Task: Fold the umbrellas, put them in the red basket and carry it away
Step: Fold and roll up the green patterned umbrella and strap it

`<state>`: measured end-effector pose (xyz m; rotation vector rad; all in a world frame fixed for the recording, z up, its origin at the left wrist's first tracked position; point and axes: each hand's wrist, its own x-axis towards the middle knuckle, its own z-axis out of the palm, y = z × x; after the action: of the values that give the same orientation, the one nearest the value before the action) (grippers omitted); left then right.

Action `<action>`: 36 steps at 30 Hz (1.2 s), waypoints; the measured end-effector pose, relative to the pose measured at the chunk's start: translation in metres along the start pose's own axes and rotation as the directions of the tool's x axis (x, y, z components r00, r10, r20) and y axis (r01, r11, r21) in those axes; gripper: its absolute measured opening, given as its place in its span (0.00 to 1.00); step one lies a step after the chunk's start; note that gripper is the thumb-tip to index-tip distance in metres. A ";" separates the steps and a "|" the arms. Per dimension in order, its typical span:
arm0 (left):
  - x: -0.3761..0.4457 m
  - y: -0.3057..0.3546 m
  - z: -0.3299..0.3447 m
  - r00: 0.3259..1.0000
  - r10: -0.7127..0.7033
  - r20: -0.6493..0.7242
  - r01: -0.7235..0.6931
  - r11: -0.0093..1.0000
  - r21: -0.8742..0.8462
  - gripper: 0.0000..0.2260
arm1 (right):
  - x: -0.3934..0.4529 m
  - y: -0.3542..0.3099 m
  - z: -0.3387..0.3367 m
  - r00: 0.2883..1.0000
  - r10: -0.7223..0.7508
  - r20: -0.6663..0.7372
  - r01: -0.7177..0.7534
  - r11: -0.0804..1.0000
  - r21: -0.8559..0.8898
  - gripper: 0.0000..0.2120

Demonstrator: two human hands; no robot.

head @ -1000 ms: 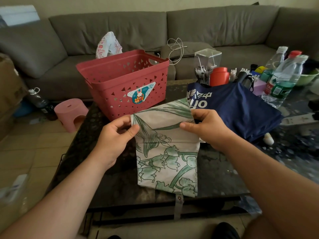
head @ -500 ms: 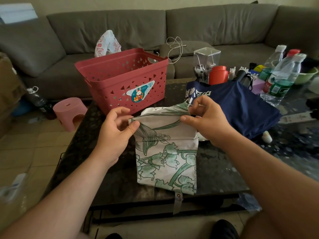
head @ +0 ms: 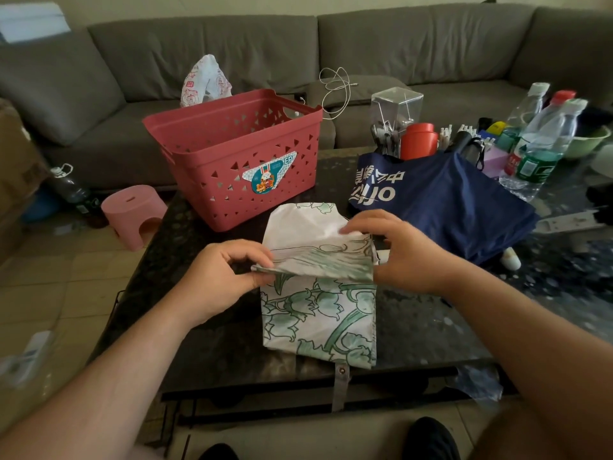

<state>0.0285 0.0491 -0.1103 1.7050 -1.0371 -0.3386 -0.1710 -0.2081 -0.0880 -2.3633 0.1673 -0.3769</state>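
The floral umbrella [head: 318, 293] lay flat on the tabletop [head: 205, 343], mid-fold; the left hand [head: 219, 277] pinched its turned-over edge, the right hand [head: 404, 250] pinched the opposite corner; next, probably rolling tight; the red basket [head: 238, 157] waited just behind.

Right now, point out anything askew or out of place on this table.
The floral umbrella's closure strap dangles over the table's near edge. The navy umbrella lies loosely bunched, unfolded. The red basket sits skewed and empty.
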 end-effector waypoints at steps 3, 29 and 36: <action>-0.005 -0.004 0.002 0.998 -0.047 0.042 0.046 0.999 0.018 0.09 | -0.006 0.008 0.008 0.999 -0.019 0.049 0.033 0.947 -0.321 0.36; -0.031 -0.014 0.007 0.888 -0.005 0.460 -0.291 0.768 0.570 0.08 | -0.022 0.030 0.032 0.992 -0.005 0.126 0.082 0.783 -0.616 0.24; -0.033 -0.015 0.004 0.880 -0.119 0.459 -0.123 0.877 0.464 0.07 | -0.019 0.013 0.025 0.964 0.108 0.245 0.068 0.786 -0.614 0.20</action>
<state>0.0137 0.0733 -0.1340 2.1246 -1.5889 -0.5538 -0.1810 -0.1971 -0.1189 -3.0346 0.2116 0.0357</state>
